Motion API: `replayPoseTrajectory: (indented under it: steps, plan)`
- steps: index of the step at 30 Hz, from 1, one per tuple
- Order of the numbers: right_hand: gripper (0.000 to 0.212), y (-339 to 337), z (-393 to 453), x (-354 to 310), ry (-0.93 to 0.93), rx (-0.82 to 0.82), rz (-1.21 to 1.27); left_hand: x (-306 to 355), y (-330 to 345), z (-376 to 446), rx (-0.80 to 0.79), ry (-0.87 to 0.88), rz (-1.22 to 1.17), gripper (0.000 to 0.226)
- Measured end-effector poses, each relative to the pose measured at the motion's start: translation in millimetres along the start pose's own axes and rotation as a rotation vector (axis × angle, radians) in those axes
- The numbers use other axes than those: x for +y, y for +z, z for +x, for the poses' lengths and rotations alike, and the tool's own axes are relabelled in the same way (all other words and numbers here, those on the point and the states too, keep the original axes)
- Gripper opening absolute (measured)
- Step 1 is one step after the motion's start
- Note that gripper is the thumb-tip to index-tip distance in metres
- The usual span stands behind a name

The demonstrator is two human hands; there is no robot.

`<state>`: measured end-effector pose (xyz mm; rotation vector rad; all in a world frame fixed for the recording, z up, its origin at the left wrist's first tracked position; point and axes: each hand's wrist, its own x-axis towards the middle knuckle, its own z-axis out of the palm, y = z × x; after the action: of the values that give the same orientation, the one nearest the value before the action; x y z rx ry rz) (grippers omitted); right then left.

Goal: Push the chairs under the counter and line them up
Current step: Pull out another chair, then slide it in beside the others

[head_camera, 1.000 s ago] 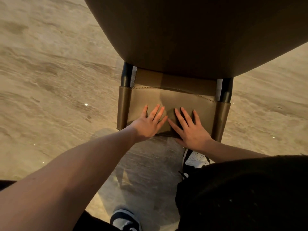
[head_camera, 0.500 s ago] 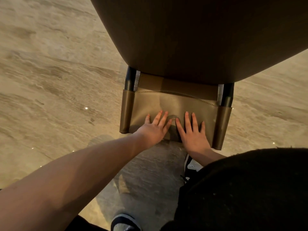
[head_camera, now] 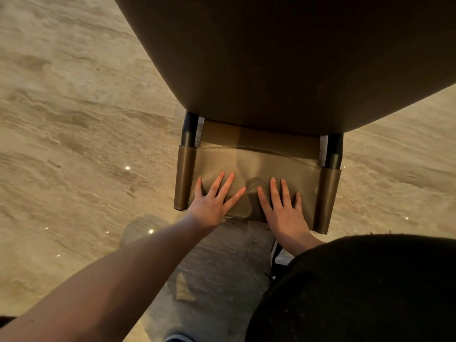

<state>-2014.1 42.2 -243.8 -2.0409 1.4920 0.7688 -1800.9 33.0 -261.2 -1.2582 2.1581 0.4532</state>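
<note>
The left hand (head_camera: 214, 202) lies flat on the tan leather backrest of the chair (head_camera: 259, 166), fingers straight and fanned, gripping nothing; I'd say it is set that way to shove the chair forward rather than lift it. The leather dimples between the two hands, which suggests real pressure. Just to its right, apart from it by a narrow gap, the right hand (head_camera: 283, 211) presses the same panel, also flat with fingers spread. Two palms low and centred would keep the chair from swinging as it slides. The backrest is slung between two dark metal posts, and above it looms the broad brown underside of the counter (head_camera: 296, 58), its edge overhanging the chair's seat, so the chair seems nearly tucked in.

Compared with a second ago, the hands have shifted outward on the leather and sit more squarely, and the counter edge covers slightly more of the chair.
</note>
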Motion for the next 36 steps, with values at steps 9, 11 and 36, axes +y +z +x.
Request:
replayPoseTrajectory:
  steps: [9, 11, 36]
  plan:
    - [0.100, 5, 2, 8, -0.033, 0.060, 0.003, 2, -7, -1, -0.006, -0.009, 0.046, 0.128]
    - [0.103, 3, -1, 11, -0.029, 0.071, -0.017, 5, -10, -2, 0.007, -0.003, 0.048, 0.126]
    - [0.088, -147, -129, 51, -0.029, -0.097, 0.038, 32, -184, -87, -0.190, 0.024, -0.188, 0.096]
